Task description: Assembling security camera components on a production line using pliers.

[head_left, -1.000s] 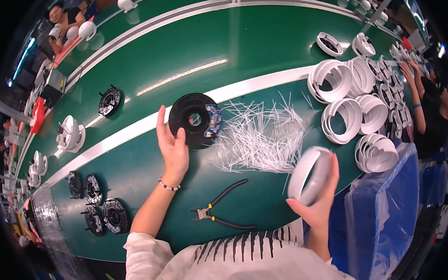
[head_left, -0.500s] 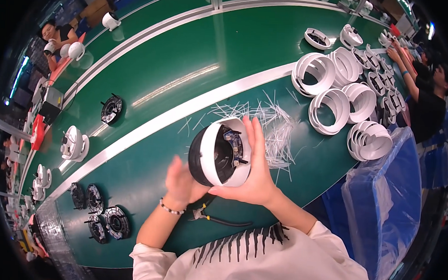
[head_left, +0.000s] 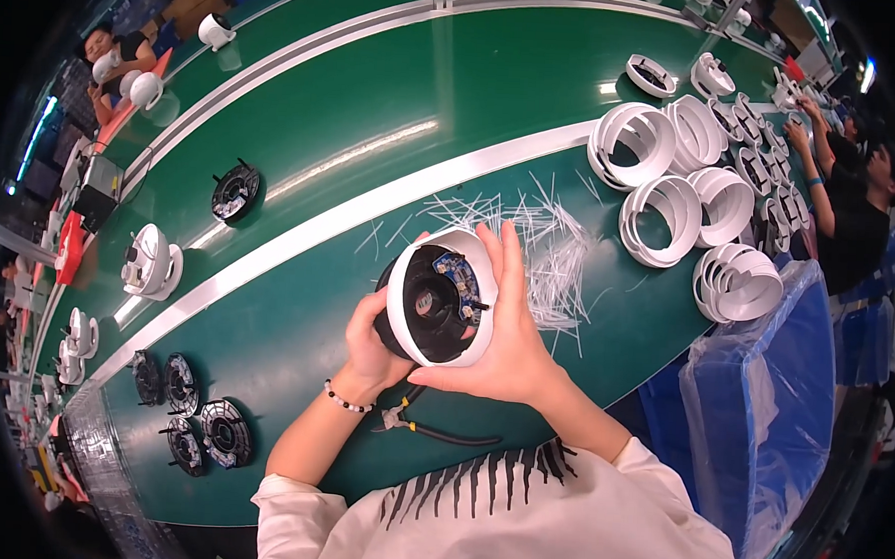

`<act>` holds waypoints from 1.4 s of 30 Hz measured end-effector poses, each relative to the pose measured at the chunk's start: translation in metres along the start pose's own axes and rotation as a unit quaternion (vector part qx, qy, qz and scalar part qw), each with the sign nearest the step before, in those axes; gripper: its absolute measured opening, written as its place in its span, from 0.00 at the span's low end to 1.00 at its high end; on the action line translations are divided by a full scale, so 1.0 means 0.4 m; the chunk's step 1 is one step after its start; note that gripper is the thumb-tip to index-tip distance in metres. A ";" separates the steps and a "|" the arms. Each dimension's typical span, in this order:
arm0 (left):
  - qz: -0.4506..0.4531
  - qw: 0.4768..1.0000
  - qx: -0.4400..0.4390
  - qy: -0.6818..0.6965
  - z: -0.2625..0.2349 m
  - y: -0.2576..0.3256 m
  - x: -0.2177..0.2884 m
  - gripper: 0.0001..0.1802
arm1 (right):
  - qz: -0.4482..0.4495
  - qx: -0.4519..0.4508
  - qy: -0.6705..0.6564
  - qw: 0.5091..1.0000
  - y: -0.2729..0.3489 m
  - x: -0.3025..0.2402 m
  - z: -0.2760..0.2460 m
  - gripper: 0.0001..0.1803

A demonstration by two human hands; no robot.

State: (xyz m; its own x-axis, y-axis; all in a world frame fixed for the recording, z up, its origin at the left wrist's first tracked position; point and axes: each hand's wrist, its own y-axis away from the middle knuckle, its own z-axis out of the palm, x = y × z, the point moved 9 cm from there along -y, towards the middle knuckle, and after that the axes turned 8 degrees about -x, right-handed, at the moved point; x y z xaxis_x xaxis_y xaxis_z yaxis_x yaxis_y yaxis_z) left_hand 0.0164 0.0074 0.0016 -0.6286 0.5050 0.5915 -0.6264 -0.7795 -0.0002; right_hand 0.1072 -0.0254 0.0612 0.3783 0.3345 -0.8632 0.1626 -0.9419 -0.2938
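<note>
Ring [head_left: 396, 307] and black disc [head_left: 427, 331] with a circuit board [head_left: 458, 278] sit together, held between both hands above the green table [head_left: 280, 352]. The left hand [head_left: 370, 343] is wrapped around the disc's outer edge from the left, while the right hand [head_left: 510, 344] clasps the white ring from the right, thumb beneath it. Pliers [head_left: 396, 417] lie near the left wrist; white strips [head_left: 558, 274] lie farther out, with stacked rings [head_left: 660, 224] to the right.
</note>
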 end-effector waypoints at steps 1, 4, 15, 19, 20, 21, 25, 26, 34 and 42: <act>-0.002 1.000 -0.012 0.000 -0.005 0.003 -0.001 0.27 | 0.001 -0.001 0.000 1.000 -0.001 0.002 -0.003 0.73; -0.019 0.999 -0.038 -0.020 -0.007 0.003 -0.001 0.33 | 0.017 -0.014 -0.057 0.998 0.000 0.016 -0.007 0.73; 0.025 0.999 -0.045 0.001 0.041 -0.017 0.005 0.32 | -0.041 0.016 0.087 0.995 0.011 -0.050 -0.014 0.67; 0.036 0.998 -0.023 -0.056 0.047 -0.018 -0.001 0.36 | -0.065 0.067 0.194 0.977 0.007 -0.063 0.004 0.63; 0.038 0.997 -0.023 -0.056 0.046 -0.018 0.000 0.36 | -0.067 0.066 0.194 0.977 0.008 -0.060 0.006 0.63; 0.032 0.998 -0.037 -0.048 0.048 -0.020 -0.003 0.39 | -0.075 0.076 0.182 0.977 0.010 -0.060 0.002 0.62; -0.007 0.997 -0.082 -0.013 0.050 -0.016 -0.005 0.49 | -0.084 0.050 0.184 0.978 -0.001 -0.055 -0.002 0.61; -0.032 0.995 -0.097 -0.001 0.051 -0.010 -0.009 0.50 | -0.088 0.029 0.185 0.978 -0.008 -0.055 0.002 0.61; -0.051 0.995 -0.058 -0.060 -0.005 0.006 -0.030 0.49 | -0.067 -0.039 0.213 0.974 -0.023 -0.051 0.016 0.60; 0.000 1.000 0.000 0.028 -0.017 -0.018 -0.054 0.27 | -0.009 0.069 0.209 0.975 -0.007 0.010 -0.001 0.62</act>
State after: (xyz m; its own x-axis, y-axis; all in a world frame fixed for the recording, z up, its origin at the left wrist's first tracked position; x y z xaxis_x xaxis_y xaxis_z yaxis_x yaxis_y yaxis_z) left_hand 0.0316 0.0046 -0.0167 -0.6528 0.5252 0.5459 -0.6271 -0.7789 -0.0006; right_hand 0.1088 -0.0216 0.0586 0.7197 0.3069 -0.6228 0.0596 -0.9210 -0.3850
